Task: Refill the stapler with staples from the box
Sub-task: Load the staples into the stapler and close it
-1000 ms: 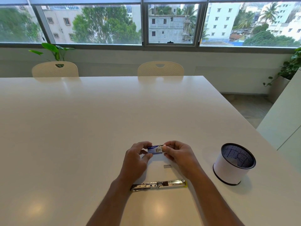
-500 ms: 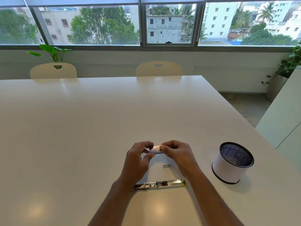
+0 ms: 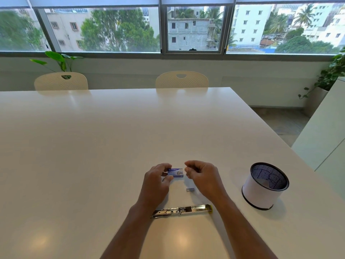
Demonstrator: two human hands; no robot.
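Note:
A small blue staple box [image 3: 176, 172] is pinched between the thumb and fingers of my left hand [image 3: 156, 181], just above the white table [image 3: 93, 146]. My right hand [image 3: 200, 174] hovers right beside the box's right end, fingers curled, touching nothing that I can see. A short strip of staples [image 3: 190, 189] lies on the table below the box. The metal stapler [image 3: 182, 210] lies opened out flat near me, between my forearms, with a yellow tip at its right end.
A round white pen holder [image 3: 261, 195] with a black mesh inside stands at the right. Two cream chairs [image 3: 182, 80] are tucked in at the table's far edge. The table's right edge runs close past the holder.
My right hand has let go of the box and drawn slightly to the right. The left hand keeps its hold, and the box's blue printed face now shows.

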